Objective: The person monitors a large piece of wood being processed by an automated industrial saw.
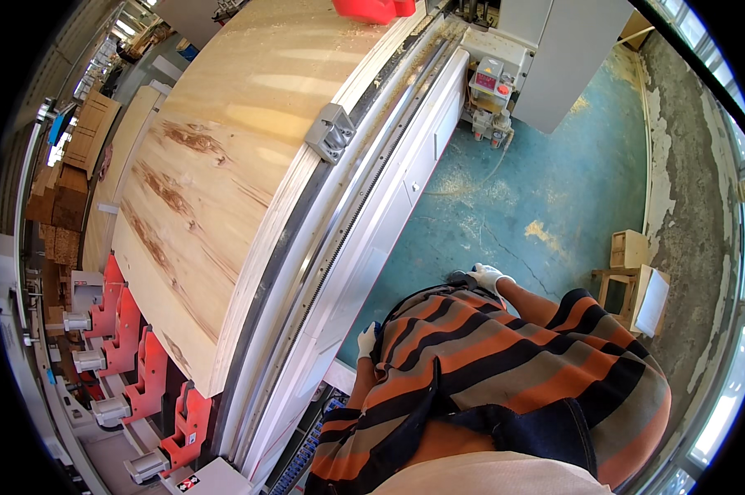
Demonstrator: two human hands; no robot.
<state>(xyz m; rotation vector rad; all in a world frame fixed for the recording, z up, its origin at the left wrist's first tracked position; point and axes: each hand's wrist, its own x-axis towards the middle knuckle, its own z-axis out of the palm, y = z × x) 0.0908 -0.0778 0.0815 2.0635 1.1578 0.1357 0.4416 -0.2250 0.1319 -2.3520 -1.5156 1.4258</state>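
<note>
My right hand (489, 277), in a white glove, hangs beside my striped shirt (488, 346), over the floor. Its fingers look stretched out, with a dark thing (458, 279) next to their tips that I cannot make out. My left hand (366, 341), also gloved in white, is at the shirt's other side, near the machine's white side panel (372, 256). The shirt hides much of it, and its fingers cannot be read. Left of me, a thick plywood sheet (216, 190) lies on the machine bed, a grey metal block (331, 133) at its edge.
A long guide rail (339, 223) with a toothed rack runs along the bed. Red brackets (150, 371) line its near left end. Beyond stand a small pump unit (491, 91) and a grey cabinet (566, 66). A wooden stool (615, 285) stands by the right wall (686, 165).
</note>
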